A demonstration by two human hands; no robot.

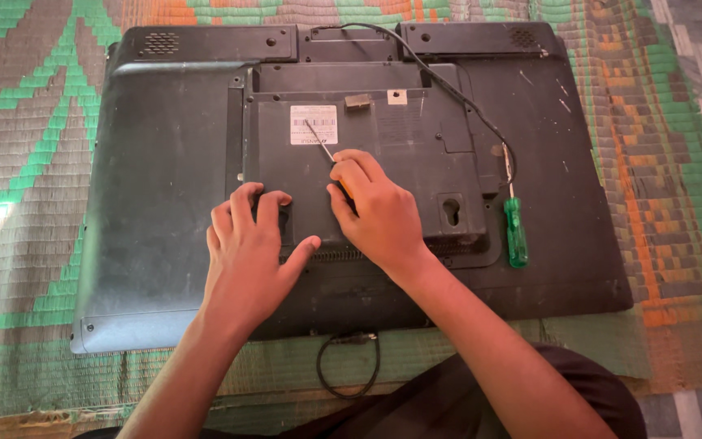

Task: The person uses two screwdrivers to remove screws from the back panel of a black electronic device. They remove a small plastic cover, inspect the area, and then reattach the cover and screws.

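A black flat-screen television [156, 179] lies face down on a woven mat. My left hand [249, 248] rests flat on its raised back cover [392, 162], fingers by a mounting recess. My right hand [379, 215] is closed around a screwdriver [318, 140], whose thin metal shaft points up and left toward a white sticker [313, 124]. The handle is hidden in my fist.
A second screwdriver with a green handle [516, 232] lies on the back panel to the right. A black cable [465, 102] runs across the top right, and another cable loop [349, 366] sticks out below the lower edge. The green and orange mat [676, 162] surrounds everything.
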